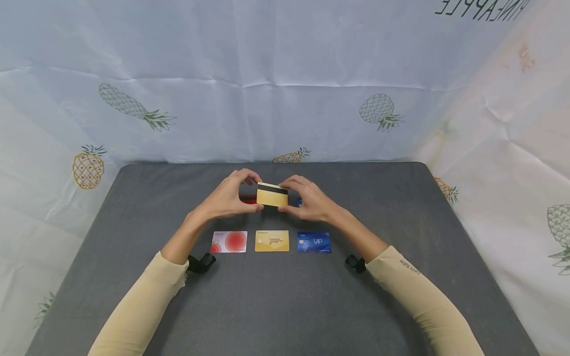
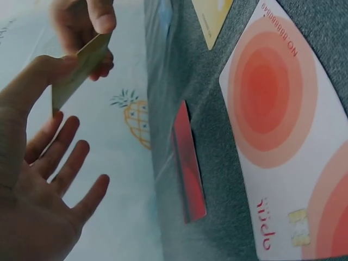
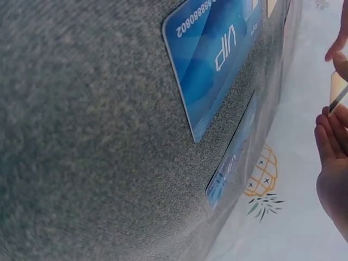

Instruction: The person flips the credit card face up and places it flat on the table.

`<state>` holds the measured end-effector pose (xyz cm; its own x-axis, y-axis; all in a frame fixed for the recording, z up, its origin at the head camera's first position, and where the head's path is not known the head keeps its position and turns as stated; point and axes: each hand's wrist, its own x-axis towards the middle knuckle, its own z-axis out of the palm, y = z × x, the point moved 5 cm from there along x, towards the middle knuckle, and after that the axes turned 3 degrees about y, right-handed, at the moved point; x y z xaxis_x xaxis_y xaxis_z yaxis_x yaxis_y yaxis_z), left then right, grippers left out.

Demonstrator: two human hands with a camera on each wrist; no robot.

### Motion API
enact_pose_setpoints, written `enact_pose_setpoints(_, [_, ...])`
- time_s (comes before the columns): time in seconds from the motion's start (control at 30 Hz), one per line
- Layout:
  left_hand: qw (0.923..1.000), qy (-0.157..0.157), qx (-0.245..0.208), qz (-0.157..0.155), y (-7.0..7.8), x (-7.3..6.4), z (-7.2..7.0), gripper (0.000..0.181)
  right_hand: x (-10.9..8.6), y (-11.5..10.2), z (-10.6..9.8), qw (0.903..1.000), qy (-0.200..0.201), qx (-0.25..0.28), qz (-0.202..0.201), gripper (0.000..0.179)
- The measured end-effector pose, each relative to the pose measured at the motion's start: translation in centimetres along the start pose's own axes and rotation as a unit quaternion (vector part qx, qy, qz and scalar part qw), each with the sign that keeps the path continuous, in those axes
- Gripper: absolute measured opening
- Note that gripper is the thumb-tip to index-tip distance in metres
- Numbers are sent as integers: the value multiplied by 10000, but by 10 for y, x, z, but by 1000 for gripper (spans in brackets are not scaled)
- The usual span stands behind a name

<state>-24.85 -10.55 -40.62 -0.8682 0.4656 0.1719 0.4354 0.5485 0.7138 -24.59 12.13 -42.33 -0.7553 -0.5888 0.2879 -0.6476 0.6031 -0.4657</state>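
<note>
A gold card [image 1: 272,199] with a dark stripe is held up above the far half of the table, stripe side toward the head camera. My left hand [image 1: 227,198] pinches its left edge between thumb and fingertips, while my right hand [image 1: 311,200] pinches the right edge. In front of the hands lie a white card with red circles [image 1: 229,242], a second gold card [image 1: 271,241] and a blue VIP card [image 1: 314,242], side by side. Farther back, a red card [image 2: 190,163] and another blue VIP card [image 3: 232,155] lie flat, partly hidden by my hands in the head view.
The dark grey table [image 1: 276,306] has rounded far corners. A white cloth [image 1: 267,118] printed with pineapples hangs behind and at both sides. Black wrist cameras stick out near the left [image 1: 201,263] and right sleeves [image 1: 414,287].
</note>
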Motion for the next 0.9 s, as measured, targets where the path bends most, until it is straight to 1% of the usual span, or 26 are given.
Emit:
enact_pose_setpoints(0.2, [9995, 117, -263, 125, 2, -1, 1, 59, -1, -1, -1, 9998, 143, 58, -126, 62])
enact_pose_setpoints(0.4, [9992, 188, -302, 204, 1, 0, 1, 58, -1, -3, -4, 9993, 305, 108, -201, 66])
enact_pose_setpoints(0.7, [9977, 245, -529, 332, 3, 0, 4, 57, 1, -8, -4, 9974, 478, 206, -501, 57])
enact_pose_setpoints(0.9, [9965, 219, -725, 345, 3, -1, 8, 57, 1, -12, -4, 9962, 535, 306, -614, 56])
